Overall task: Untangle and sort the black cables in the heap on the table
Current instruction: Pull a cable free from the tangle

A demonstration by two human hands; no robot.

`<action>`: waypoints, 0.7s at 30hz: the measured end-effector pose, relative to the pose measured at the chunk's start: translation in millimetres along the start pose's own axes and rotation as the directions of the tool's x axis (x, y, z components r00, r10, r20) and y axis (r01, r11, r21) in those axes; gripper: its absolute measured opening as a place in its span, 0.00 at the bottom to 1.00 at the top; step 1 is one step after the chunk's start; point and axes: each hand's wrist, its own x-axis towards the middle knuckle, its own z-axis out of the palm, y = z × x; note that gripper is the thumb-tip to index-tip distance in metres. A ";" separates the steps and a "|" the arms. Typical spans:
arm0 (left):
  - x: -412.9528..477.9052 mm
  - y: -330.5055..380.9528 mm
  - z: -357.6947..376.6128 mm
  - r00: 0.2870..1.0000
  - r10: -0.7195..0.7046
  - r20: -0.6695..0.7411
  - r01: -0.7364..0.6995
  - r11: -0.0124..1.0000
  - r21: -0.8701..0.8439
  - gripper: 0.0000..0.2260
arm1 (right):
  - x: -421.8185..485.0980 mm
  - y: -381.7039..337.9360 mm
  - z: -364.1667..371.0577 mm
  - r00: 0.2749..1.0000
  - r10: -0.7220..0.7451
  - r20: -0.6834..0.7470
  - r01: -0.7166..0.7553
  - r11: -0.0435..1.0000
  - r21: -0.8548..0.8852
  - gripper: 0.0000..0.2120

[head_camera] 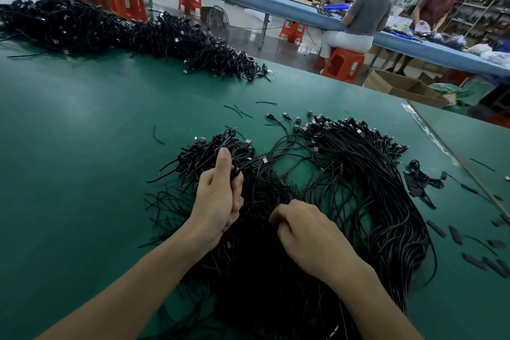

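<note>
Head view, looking down on a green table (69, 132). A heap (262, 270) of black cables fills the lower centre of the frame and runs off the bottom edge between the two bare forearms.

The left hand (218, 193), at centre frame, is closed in a fist round a clump of cables, thumb pointing up. Just above it lies a small tangle (209, 152) of looped cables with plugs showing, joined to the clump in the fist.

The right hand (306, 232), just right of and below the left, rests on the heap with its fingers curled down into the strands. Whether it pinches a cable cannot be told, as the fingertips are lost against the black.

Right of centre lies a bundle (372, 174) of cables laid roughly parallel, their plugs (345, 124) gathered at its upper end, its tails sweeping down toward the lower right. Short black offcuts (455, 234) are scattered on the table at the right edge.

A far heap (96, 27) of cables stretches across the upper left of the table. Beyond the table, in the upper part of the frame, are red stools (342, 63), a long blue bench (276, 5), an open box (400, 88) on the floor, a seated person (367, 11) and a standing person (436, 5).
</note>
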 end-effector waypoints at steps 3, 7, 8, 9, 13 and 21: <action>0.0 -1.3 -0.1 0.999 -0.038 -0.027 0.038 0.999 0.006 0.28 | -0.7 -5.7 -3.5 0.995 -0.080 0.064 0.079 0.997 0.018 0.14; 3.3 0.7 -2.7 0.994 -0.106 -0.006 0.106 0.994 0.001 0.29 | 1.0 -3.4 -4.5 0.975 -0.103 0.198 0.090 0.993 0.069 0.10; 4.5 0.9 -3.4 0.993 -0.116 0.008 0.116 0.993 0.001 0.29 | 2.0 -1.9 -4.0 0.972 -0.105 0.209 0.089 0.992 0.086 0.08; 5.8 1.0 -4.1 0.992 -0.124 0.021 0.124 0.992 0.003 0.30 | 3.3 -0.9 -3.4 0.971 -0.113 0.211 0.093 0.990 0.104 0.06; 8.7 -0.1 -5.4 0.987 -0.156 0.035 0.153 0.986 0.064 0.31 | 5.1 3.8 -4.7 0.978 -0.131 0.165 0.102 0.980 0.171 0.01; -8.3 13.9 8.5 0.999 0.050 0.014 -0.052 0.992 0.112 0.27 | -3.7 9.8 -32.2 0.941 0.063 -0.333 0.123 0.852 0.508 0.04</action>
